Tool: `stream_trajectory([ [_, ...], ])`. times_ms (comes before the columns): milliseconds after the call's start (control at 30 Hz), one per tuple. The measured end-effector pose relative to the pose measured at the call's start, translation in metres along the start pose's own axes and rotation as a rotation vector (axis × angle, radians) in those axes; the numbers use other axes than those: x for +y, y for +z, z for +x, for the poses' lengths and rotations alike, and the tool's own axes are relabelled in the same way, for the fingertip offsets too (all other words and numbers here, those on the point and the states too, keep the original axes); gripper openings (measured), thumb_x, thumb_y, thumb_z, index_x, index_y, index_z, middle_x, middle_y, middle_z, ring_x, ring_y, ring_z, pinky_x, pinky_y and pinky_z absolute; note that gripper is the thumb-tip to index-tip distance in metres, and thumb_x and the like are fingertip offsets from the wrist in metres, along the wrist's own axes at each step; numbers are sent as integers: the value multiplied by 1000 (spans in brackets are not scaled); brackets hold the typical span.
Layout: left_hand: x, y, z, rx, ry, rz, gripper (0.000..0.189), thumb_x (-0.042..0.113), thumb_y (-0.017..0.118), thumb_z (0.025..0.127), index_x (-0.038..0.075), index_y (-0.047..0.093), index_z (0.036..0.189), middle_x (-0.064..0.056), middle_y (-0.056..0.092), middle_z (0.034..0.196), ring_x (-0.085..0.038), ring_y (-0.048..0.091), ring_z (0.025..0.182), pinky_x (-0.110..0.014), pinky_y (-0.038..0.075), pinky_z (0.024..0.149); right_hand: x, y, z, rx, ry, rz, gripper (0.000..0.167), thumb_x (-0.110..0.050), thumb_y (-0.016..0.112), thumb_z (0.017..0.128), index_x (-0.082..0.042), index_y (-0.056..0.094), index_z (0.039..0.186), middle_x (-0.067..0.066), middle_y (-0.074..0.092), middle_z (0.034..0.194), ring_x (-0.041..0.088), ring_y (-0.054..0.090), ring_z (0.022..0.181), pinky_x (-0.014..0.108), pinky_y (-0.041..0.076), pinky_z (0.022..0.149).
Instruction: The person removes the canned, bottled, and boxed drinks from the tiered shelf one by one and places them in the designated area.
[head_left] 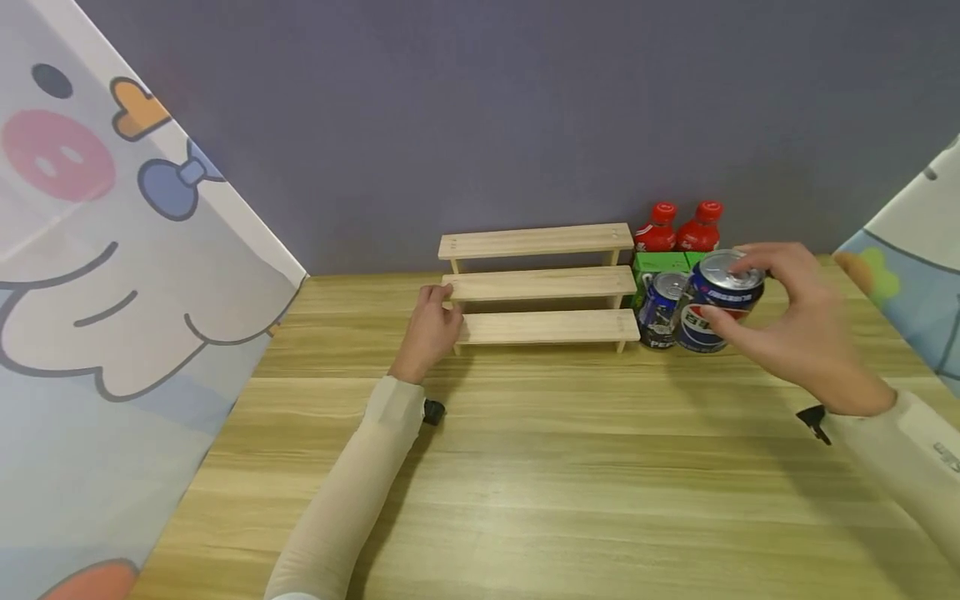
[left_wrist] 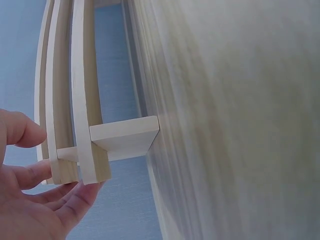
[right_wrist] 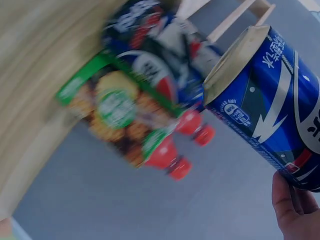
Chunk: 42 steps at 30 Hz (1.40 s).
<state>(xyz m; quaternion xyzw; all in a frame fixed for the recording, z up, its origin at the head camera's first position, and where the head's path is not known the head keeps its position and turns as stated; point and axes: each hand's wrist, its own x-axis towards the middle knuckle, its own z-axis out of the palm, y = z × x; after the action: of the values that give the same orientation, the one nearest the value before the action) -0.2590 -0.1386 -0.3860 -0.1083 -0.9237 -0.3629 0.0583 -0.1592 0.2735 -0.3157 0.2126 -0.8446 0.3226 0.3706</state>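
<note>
My right hand [head_left: 806, 333] grips a dark blue Pepsi can [head_left: 693, 327], thumb on its side and fingers over its top. The right wrist view shows the held can [right_wrist: 267, 95] large, fingertips against its far end. A second Pepsi can [head_left: 660, 312] stands just left of it, beside a three-step wooden rack [head_left: 547, 327]. My left hand [head_left: 429, 329] holds the rack's left end. In the left wrist view, its fingers [left_wrist: 77, 202] touch the ends of the slats, and the thumb lies on the other side of them.
Green boxes [head_left: 652, 265] with food pictures stand behind the cans. Two red-capped bottles [head_left: 656, 237] rise behind the boxes, close to the grey back wall [head_left: 480, 108]. Printed panels [head_left: 150, 275] border the wood-grain table [head_left: 525, 483] on both sides.
</note>
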Motion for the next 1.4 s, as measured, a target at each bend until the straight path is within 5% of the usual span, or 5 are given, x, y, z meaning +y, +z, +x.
stream_trajectory([
  [633,0,-2,0,-5,1,9,44,15,47,98,0,40,139,-13,35,134,-22,56,100,-33,51,81,55,-4,-42,-120,270,-83,50,2,87,61,2,62,105,20,58,118,-17,38,106,-1,29,81],
  [900,-2,-1,-1,9,12,15,43,16,48,98,0,42,138,-13,38,131,-23,57,100,-34,51,80,65,6,-45,-114,232,-103,52,-2,89,58,-1,65,104,18,60,120,-21,38,103,-3,30,78],
  [1133,-1,-3,-1,6,10,9,43,17,47,98,1,42,138,-13,37,133,-22,57,100,-33,51,80,65,8,-41,-183,292,-120,49,-14,86,69,-2,61,110,17,58,122,23,57,109,-1,29,80],
  [1267,-2,-3,-2,-1,4,10,44,19,45,99,1,41,139,-13,36,133,-22,56,100,-33,51,80,65,8,-36,-254,305,-138,48,-14,83,73,0,58,112,21,57,121,43,56,100,32,47,89],
  [1400,-2,-3,-4,-8,0,19,46,23,43,99,1,40,140,-14,35,135,-22,57,101,-33,51,79,65,7,-33,-306,326,-143,49,-13,82,74,1,56,113,25,53,123,46,52,101,58,42,80],
])
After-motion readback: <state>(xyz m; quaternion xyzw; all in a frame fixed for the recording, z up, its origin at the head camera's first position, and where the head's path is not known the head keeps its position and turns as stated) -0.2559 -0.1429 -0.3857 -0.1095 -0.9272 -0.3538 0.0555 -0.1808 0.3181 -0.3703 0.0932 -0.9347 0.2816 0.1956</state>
